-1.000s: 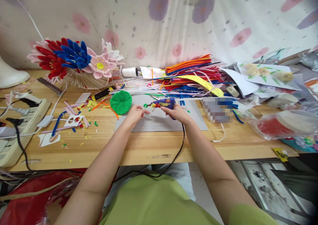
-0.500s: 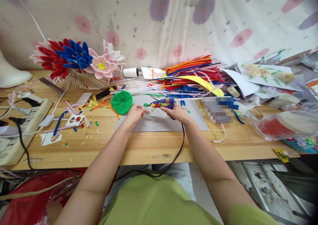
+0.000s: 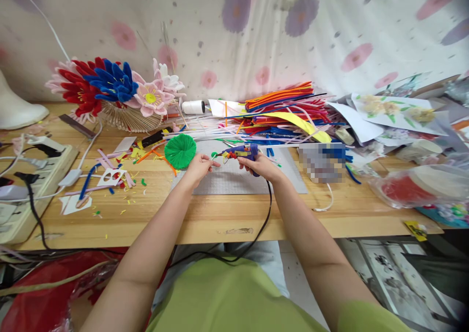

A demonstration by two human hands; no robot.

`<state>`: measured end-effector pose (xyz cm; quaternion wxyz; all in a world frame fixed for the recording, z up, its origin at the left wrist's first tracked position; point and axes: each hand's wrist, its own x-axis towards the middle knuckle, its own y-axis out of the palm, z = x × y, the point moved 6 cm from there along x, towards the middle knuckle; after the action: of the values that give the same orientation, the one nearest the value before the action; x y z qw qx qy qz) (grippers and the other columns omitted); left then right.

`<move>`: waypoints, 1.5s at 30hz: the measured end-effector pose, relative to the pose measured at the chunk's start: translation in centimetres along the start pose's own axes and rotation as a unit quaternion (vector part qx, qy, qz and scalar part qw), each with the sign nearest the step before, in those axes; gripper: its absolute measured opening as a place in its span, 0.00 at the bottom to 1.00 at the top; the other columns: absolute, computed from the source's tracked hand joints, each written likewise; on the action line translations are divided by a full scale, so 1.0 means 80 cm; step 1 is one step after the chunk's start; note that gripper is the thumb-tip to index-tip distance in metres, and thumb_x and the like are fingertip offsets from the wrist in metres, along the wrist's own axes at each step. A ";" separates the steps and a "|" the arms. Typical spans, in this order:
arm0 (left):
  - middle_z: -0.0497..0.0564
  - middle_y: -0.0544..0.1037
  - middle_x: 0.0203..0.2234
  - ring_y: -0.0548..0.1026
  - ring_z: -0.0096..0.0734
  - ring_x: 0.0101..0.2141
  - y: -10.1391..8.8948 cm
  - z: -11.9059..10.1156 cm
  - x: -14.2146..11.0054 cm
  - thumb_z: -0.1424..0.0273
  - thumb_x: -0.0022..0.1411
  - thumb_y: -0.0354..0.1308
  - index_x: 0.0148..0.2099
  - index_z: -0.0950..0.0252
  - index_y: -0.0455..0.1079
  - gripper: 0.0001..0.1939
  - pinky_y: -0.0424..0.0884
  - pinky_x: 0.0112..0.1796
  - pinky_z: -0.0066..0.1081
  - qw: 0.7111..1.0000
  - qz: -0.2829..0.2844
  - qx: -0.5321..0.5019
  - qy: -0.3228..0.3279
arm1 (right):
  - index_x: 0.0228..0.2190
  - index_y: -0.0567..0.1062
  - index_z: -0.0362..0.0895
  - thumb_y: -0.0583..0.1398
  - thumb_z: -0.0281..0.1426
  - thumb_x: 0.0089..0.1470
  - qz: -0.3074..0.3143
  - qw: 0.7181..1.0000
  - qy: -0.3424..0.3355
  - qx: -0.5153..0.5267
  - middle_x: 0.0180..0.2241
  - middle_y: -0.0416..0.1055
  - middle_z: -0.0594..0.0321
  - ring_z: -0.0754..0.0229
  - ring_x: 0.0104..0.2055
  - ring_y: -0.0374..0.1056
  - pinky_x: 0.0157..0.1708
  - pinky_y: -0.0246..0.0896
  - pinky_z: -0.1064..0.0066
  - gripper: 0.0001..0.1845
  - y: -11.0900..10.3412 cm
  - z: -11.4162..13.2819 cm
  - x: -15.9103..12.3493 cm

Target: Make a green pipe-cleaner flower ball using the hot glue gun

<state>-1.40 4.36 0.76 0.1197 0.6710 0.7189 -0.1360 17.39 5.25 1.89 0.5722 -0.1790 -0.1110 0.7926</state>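
Observation:
My right hand (image 3: pixel 256 163) is wrapped round the handle of a blue hot glue gun (image 3: pixel 242 152), with a white glue stick (image 3: pixel 280 146) coming out of its back end. The gun's nozzle points left, at or very near a small green fuzzy piece (image 3: pixel 214 154). My left hand (image 3: pixel 201 168) is closed in a pinch on that green piece, apparently by a thin stem; its exact shape is too small to tell. Beside the left hand lies a round pleated green disc (image 3: pixel 180 151), touching or close behind the fingers. Both hands are over a grey cutting mat (image 3: pixel 227 188).
Bundled pipe cleaners (image 3: pixel 282 97) lie at the back. Fuzzy flowers (image 3: pixel 113 82) stand back left, near a power strip (image 3: pixel 47 190) and scraps. The gun's black cord (image 3: pixel 270 210) hangs over the front edge. A plastic-wrapped tub (image 3: pixel 421 185) stands on the right.
Hardly anything differs: both hands, the glue gun and the green piece keep their places. The whole view has shifted very slightly.

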 end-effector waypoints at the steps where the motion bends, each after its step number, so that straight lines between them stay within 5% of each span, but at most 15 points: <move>1: 0.47 0.75 0.18 0.60 0.18 0.15 0.000 0.000 0.001 0.83 0.50 0.52 0.30 0.63 0.53 0.12 0.51 0.20 0.23 1.000 -0.001 0.000 0.001 | 0.25 0.71 0.41 0.59 0.51 0.44 0.006 1.000 -0.006 0.008 0.20 0.68 0.63 0.70 0.19 0.57 0.15 0.51 0.77 0.24 0.001 0.000 0.001; 12: 0.47 0.76 0.18 0.60 0.18 0.15 -0.001 -0.002 -0.001 0.84 0.49 0.53 0.30 0.63 0.53 0.13 0.52 0.20 0.23 1.000 -0.002 -0.003 -0.001 | 0.26 0.70 0.42 0.60 0.50 0.43 -0.041 0.999 0.032 -0.003 0.13 0.58 0.70 0.71 0.15 0.53 0.15 0.49 0.76 0.22 -0.004 0.003 -0.005; 17: 0.47 0.76 0.19 0.61 0.19 0.16 -0.003 0.001 0.001 0.83 0.49 0.52 0.30 0.63 0.53 0.12 0.52 0.20 0.23 1.000 -0.005 -0.001 0.001 | 0.22 0.70 0.41 0.60 0.50 0.44 0.015 0.999 -0.001 0.042 0.19 0.64 0.66 0.71 0.17 0.55 0.15 0.52 0.77 0.23 0.004 0.000 0.001; 28: 0.49 0.77 0.21 0.60 0.19 0.16 -0.003 0.003 0.001 0.82 0.49 0.53 0.31 0.63 0.54 0.12 0.53 0.21 0.24 1.000 0.002 0.004 0.001 | 0.21 0.68 0.42 0.59 0.51 0.44 0.009 0.997 -0.012 0.076 0.16 0.61 0.68 0.71 0.17 0.56 0.15 0.51 0.77 0.24 0.004 -0.008 0.005; 36: 0.48 0.77 0.20 0.60 0.19 0.16 -0.002 -0.001 -0.002 0.82 0.49 0.52 0.30 0.63 0.54 0.12 0.53 0.21 0.23 1.000 0.004 -0.005 -0.004 | 0.24 0.71 0.41 0.59 0.51 0.44 0.024 0.996 -0.021 0.077 0.25 0.69 0.61 0.71 0.20 0.58 0.16 0.53 0.77 0.24 0.004 -0.009 0.007; 45: 0.48 0.76 0.19 0.61 0.19 0.15 -0.003 -0.002 -0.005 0.83 0.47 0.56 0.30 0.63 0.54 0.14 0.53 0.21 0.23 1.000 0.000 -0.027 -0.008 | 0.21 0.65 0.43 0.60 0.51 0.42 -0.010 0.998 0.019 0.053 0.15 0.59 0.69 0.70 0.17 0.56 0.15 0.52 0.77 0.24 0.004 -0.009 0.003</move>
<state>-1.63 4.01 1.08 0.1437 0.6663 0.7214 -0.1221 17.33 5.37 1.11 0.5911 -0.1623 -0.0598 0.7878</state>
